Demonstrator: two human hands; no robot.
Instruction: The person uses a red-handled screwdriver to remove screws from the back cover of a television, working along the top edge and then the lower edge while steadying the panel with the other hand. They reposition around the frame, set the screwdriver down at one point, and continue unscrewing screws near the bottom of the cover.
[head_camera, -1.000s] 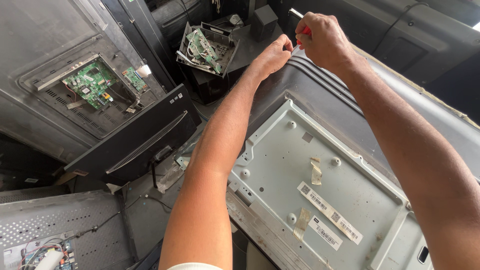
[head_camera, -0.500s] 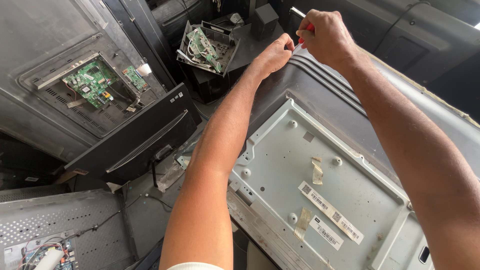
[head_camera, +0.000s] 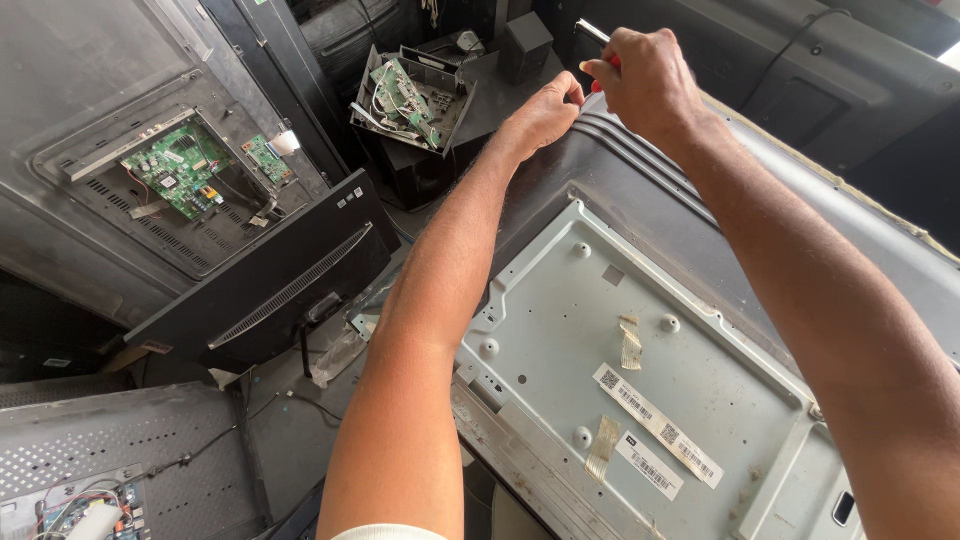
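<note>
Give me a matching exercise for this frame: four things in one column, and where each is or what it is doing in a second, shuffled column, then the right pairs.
Things:
1. right hand
2. left hand
3. green circuit board
4. pale metal plate

Places or states:
A. lies flat on the dark rear panel, with white stickers on it
B. grips a red-handled tool
C. sits in an opened set at the left
D. rests its fingertips on the panel's far edge

Pairs: 1-B, 2-D, 3-C, 4-A

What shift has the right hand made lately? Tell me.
No. The right hand still holds the red-handled screwdriver at the same top edge of the dark panel.
</note>
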